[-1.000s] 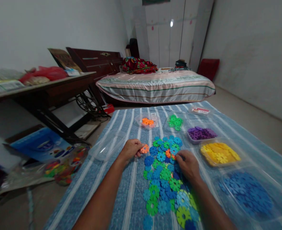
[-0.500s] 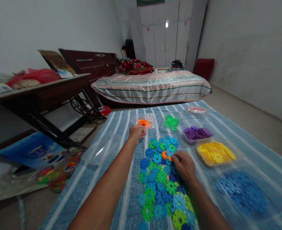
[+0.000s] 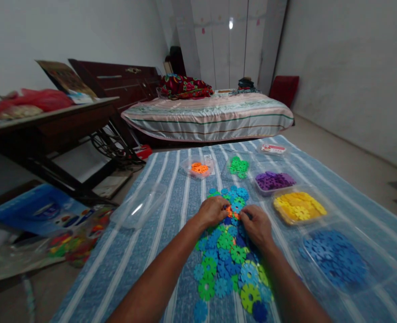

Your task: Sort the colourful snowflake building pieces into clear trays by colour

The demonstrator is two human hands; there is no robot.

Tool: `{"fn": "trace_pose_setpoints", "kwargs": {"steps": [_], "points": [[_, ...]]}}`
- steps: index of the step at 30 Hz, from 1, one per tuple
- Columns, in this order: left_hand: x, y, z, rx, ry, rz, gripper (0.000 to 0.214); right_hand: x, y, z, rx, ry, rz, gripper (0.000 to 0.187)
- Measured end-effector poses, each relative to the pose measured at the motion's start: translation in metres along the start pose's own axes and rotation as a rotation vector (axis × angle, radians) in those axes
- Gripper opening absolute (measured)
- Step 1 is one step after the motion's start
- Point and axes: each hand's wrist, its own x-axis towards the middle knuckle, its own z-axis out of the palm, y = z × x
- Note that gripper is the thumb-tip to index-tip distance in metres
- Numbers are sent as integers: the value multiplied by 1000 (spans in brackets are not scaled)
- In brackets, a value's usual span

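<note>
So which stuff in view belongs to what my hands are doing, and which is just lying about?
Likely part of it: mixed disc pile, boxed orange discs, boxed green discs, boxed purple discs, boxed yellow discs, boxed blue discs, clear container.

Probably just lying about: red bag, floral quilt, blue package, cloth stack.

Orange notched discs (image 3: 230, 209) — thin, gear-shaped — lie among blue and green notched discs (image 3: 224, 255) in a loose, overlapping spread.

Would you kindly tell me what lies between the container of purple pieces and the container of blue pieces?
In the head view, yellow pieces in a clear container lie between the two.
</note>
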Motion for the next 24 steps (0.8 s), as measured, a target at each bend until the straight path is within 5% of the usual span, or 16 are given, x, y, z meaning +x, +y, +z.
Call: {"fn": "trace_pose_setpoints", "kwargs": {"steps": [13,24], "points": [[4,11,-5,146,-157,-10,22,0,0,-1,8,15,-3,22],[12,4,9,84,-136,-37,27,-1,1,1,-17,9,-20,23]]}}
